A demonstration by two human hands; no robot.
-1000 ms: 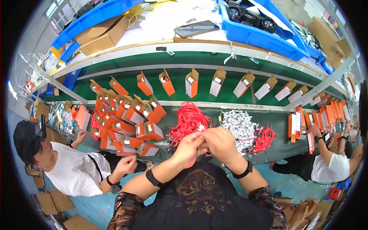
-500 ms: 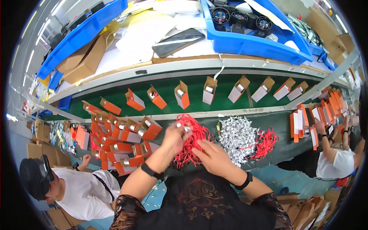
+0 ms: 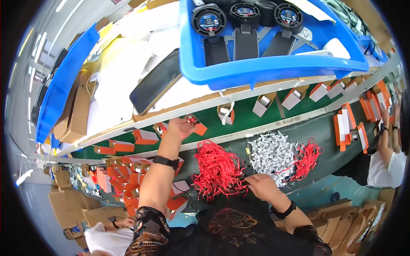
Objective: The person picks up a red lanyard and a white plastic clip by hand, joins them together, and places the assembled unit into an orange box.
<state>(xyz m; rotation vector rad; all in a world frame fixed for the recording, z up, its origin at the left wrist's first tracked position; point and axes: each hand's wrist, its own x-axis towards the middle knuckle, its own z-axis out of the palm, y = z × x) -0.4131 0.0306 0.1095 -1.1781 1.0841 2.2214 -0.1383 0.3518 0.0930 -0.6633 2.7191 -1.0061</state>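
My left hand [image 3: 181,127] reaches up to an orange box [image 3: 199,128] with a raised flap on the green belt. Its fingers are stretched at the box mouth, where something red and silvery shows. My right hand [image 3: 261,187] is low, by the right edge of a heap of red ribbon strips [image 3: 217,168]. Its fingers are bent and pressed together at the heap; what they hold, if anything, is too small to make out. A heap of silvery-white strips [image 3: 272,155] lies right of the red one, with a smaller red bunch [image 3: 308,158] beside it.
More open boxes [image 3: 262,104] stand along the green belt [image 3: 243,112]. Many orange boxes [image 3: 128,175] crowd the bench at left. Above, a shelf holds a blue bin [image 3: 273,74] of round black devices and a dark phone-like slab [image 3: 156,83]. Co-workers sit on both sides.
My left hand has moved from the red heap, where it held a small silvery piece, up to the box. My right hand has shifted right and down. The view has tilted and moved closer to the shelf.
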